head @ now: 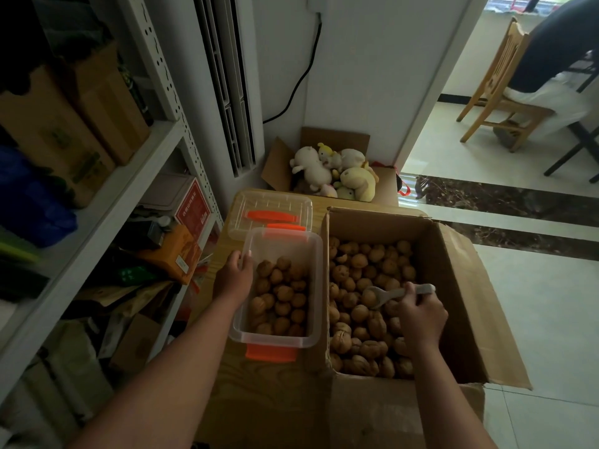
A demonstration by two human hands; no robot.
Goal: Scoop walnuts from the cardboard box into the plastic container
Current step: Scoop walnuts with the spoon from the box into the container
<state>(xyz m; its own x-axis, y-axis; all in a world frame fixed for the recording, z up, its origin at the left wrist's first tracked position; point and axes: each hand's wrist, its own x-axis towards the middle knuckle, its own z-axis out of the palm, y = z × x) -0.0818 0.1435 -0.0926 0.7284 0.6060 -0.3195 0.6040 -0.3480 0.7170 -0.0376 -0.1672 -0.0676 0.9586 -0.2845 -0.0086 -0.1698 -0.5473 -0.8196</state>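
Clear plastic container [275, 341], part-filled and set just beside the cardboard box [450, 286] on the desk [269, 400], is being steadied at its rim by your left hand [234, 277] while your right hand [421, 314] is gripping a pale scoop [381, 294] dipping among the walnuts [359, 314], likely to keep transfers short.

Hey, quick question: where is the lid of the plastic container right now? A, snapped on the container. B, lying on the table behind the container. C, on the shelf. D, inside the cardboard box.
B: the clear lid with its orange latch lies flat on the table just beyond the plastic container, which stands open with its walnuts uncovered.
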